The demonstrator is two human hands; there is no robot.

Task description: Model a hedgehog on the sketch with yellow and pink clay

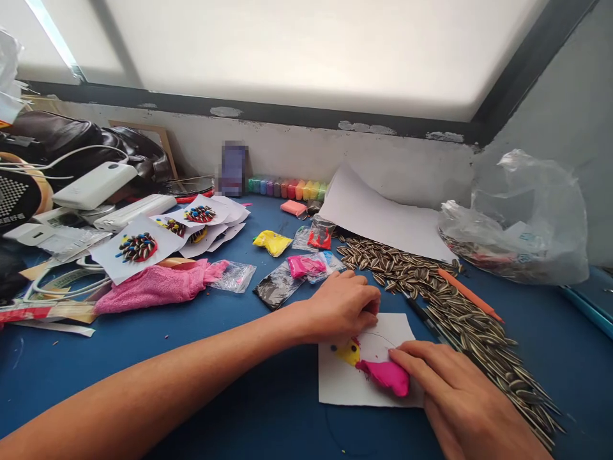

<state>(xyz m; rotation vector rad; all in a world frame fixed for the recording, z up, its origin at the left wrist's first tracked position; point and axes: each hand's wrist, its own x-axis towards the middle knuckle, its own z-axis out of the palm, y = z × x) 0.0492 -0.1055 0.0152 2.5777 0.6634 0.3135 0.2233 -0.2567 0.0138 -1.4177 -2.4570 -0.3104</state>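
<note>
A small white sheet of paper [335, 386] lies on the blue table. On it is a flattened piece of yellow clay [345, 355] with two dark dots. A lump of bright pink clay [385, 375] touches the yellow's right end, and a thin curved line is drawn above. My left hand [342, 303] rests on the sheet's upper edge with its fingers curled closed; anything inside them is hidden. From the right, my right hand [462, 390] reaches over the sheet, fingers stretched out and a fingertip on the pink clay. Its thumb is mostly hidden.
Sunflower seeds [460, 306] spread along the right, with an orange pen [472, 295] on them. Behind stand a plastic bag [522, 223] and clay blocks [287, 188]. Yellow clay [272, 243], a pink cloth [153, 287] and seed-decorated cards [136, 249] lie left.
</note>
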